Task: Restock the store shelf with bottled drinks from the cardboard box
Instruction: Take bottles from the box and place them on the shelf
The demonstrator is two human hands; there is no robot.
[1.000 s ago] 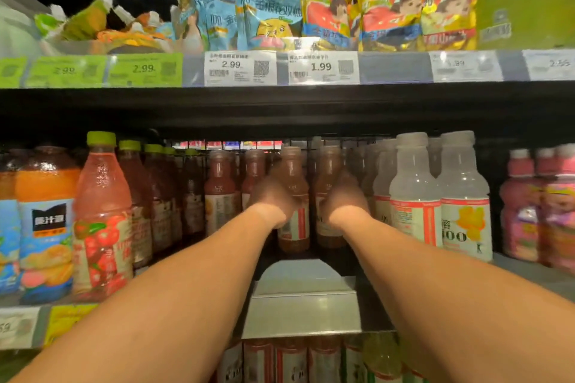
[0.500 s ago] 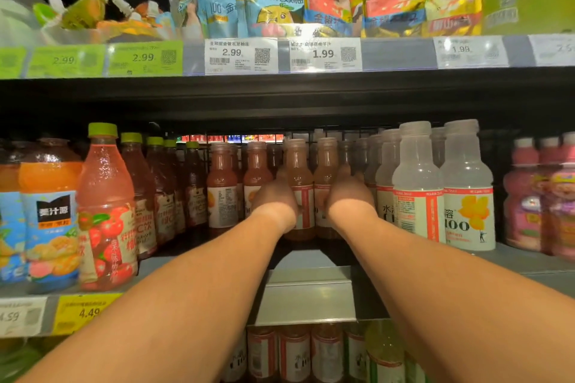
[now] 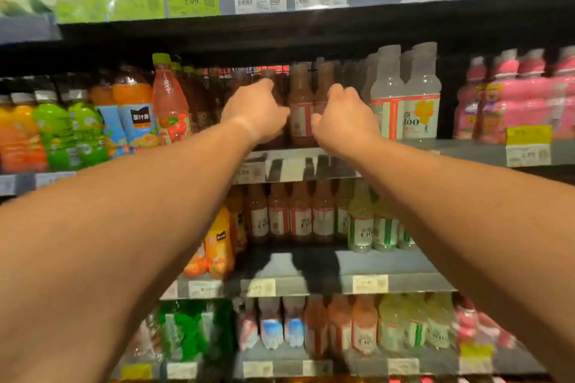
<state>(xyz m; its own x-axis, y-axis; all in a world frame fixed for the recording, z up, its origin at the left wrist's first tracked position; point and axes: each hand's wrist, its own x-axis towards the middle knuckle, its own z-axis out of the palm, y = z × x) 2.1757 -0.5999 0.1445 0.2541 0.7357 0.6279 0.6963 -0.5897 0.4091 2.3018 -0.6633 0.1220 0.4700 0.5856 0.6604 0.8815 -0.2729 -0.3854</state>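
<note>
Hands both reaching among brown bottles (image 3: pixel 300 109) on shelf (image 3: pixel 451 149), left hand (image 3: pixel 256 112) curled round one beyond its knuckles, right hand (image 3: pixel 343 120) loosely curled, grip unclear; probably heavy, rigid, slick plastic, best gripped mid-body at label.

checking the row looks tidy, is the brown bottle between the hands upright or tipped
Upright. The brown bottle stands on the shelf with its cap on top and label straight, between the left hand and right hand.
</note>
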